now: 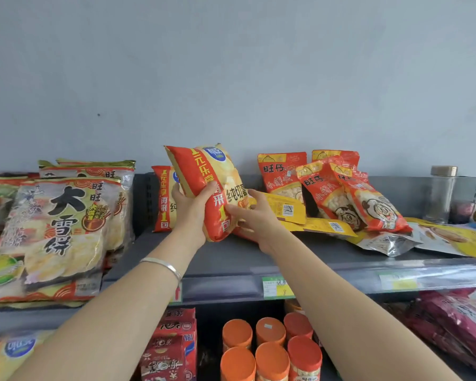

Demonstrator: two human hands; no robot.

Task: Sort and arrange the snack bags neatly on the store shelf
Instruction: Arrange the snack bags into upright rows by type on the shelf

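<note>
Grey shelf (259,259), bare wall (231,78), and I've got the chip bag (204,171) lifted above it, left hand (191,213) fingers (212,188) curled round its middle, right hand (259,221) pinching its lower corner, probably to stand it beside the matching bag (164,199).

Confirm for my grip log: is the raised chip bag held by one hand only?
No: left hand grips the chip bag at left, right hand holds its lower right edge.

Both bare forearms reach forward and up, converging. Left hand (192,209), a silver bangle (164,266) on its wrist, curls round the lower left of a red-and-yellow plastic snack bag (204,171). Right hand (254,215) pinches the bag's lower right edge, thumb in front.
</note>
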